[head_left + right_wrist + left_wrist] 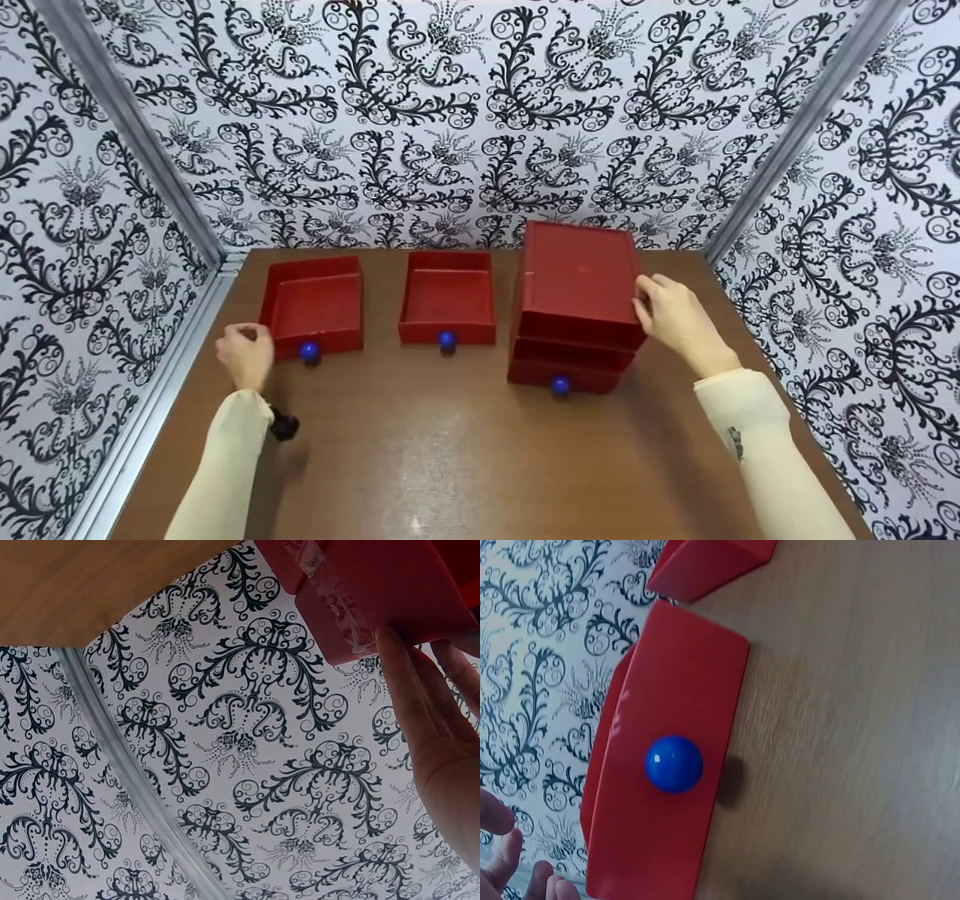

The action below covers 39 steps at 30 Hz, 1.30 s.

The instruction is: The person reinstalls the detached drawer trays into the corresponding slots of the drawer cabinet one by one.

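Note:
My right hand (679, 319) grips the upper right front edge of a red drawer cabinet (581, 270), its fingers at the side wall in the right wrist view. Above the cabinet's bottom drawer (532, 373), which has a blue knob (560, 385), two slots stand without drawers. Loosely curled and holding nothing, my left hand (246, 352) is beside the front left corner of a loose red drawer (337, 339). That drawer's round blue knob (673, 764) faces the left wrist camera. Between it and the cabinet sits a second loose drawer (420, 333), also blue-knobbed.
A brown wooden table (442, 450) carries everything. Black-and-white patterned walls (450, 90) rise behind and at both sides, with metal posts (806, 127) in the corners. Clear tape (337, 596) runs along the cabinet's side. A dark wrist device (284, 425) shows at the left sleeve.

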Each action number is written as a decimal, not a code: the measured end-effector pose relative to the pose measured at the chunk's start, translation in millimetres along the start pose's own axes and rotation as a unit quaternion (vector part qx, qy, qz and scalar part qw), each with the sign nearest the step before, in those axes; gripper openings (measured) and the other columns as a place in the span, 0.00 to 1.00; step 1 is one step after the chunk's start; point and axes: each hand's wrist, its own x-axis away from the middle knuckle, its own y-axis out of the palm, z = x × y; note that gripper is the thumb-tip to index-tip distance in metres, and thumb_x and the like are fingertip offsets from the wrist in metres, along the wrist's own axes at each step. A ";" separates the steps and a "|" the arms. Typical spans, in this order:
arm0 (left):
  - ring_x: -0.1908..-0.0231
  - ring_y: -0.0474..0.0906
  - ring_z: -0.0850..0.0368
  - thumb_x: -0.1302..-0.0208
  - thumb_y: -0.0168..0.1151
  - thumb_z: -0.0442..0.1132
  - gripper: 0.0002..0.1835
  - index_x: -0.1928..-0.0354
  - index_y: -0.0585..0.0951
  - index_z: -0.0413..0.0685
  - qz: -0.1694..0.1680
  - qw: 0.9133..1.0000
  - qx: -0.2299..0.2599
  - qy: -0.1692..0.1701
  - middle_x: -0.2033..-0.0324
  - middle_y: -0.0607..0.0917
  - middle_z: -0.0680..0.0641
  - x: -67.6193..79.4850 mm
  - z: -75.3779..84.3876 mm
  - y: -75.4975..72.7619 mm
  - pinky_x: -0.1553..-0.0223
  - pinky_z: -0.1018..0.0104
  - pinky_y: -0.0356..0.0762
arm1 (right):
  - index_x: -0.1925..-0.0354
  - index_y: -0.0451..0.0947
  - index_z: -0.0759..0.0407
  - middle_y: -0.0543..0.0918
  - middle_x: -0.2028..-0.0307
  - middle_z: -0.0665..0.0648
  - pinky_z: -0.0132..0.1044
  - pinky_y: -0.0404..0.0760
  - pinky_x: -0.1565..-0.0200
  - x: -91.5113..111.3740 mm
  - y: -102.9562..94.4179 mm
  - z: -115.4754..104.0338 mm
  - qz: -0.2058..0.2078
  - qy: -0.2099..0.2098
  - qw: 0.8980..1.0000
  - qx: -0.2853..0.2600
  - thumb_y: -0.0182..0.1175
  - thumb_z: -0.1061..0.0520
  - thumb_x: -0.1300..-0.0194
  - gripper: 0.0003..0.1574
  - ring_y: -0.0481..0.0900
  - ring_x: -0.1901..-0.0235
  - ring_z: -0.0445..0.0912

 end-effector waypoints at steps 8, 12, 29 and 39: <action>0.38 0.53 0.34 0.40 0.49 0.42 0.14 0.56 0.67 0.40 -0.054 0.995 0.002 -0.086 0.42 0.59 0.29 -6.8 -8.1 -7.6 0.37 0.45 0.54 | 0.74 0.70 0.61 0.74 0.77 0.58 0.45 0.77 0.74 -0.3 -1.2 -0.8 -0.004 -0.003 1.000 0.000 0.61 0.63 0.47 0.07 0.74 0.77 0.52; 0.36 0.50 0.34 0.39 0.47 0.44 0.14 0.57 0.66 0.43 -0.077 0.991 -0.001 -0.111 0.39 0.55 0.29 -10.5 -14.1 -11.0 0.37 0.44 0.54 | 0.74 0.70 0.61 0.73 0.77 0.58 0.45 0.76 0.74 -0.8 -2.0 -1.2 -0.001 -0.005 1.000 0.003 0.61 0.63 0.48 0.07 0.73 0.78 0.52; 0.35 0.48 0.28 0.36 0.40 0.52 0.26 0.44 0.60 0.41 -0.151 0.973 -0.016 -0.171 0.35 0.47 0.27 -19.3 -32.1 -17.1 0.36 0.38 0.55 | 0.75 0.70 0.60 0.72 0.78 0.57 0.42 0.74 0.75 -0.2 -2.2 -2.3 -0.004 -0.003 1.000 0.005 0.60 0.63 0.47 0.07 0.72 0.79 0.50; 0.35 0.51 0.31 0.34 0.37 0.53 0.32 0.40 0.61 0.32 -0.192 0.973 -0.027 -0.129 0.38 0.59 0.25 -23.7 -28.4 -6.4 0.32 0.44 0.51 | 0.74 0.69 0.60 0.72 0.78 0.57 0.42 0.75 0.75 -0.5 -3.0 -2.9 -0.005 -0.001 1.000 0.008 0.60 0.62 0.47 0.07 0.72 0.79 0.50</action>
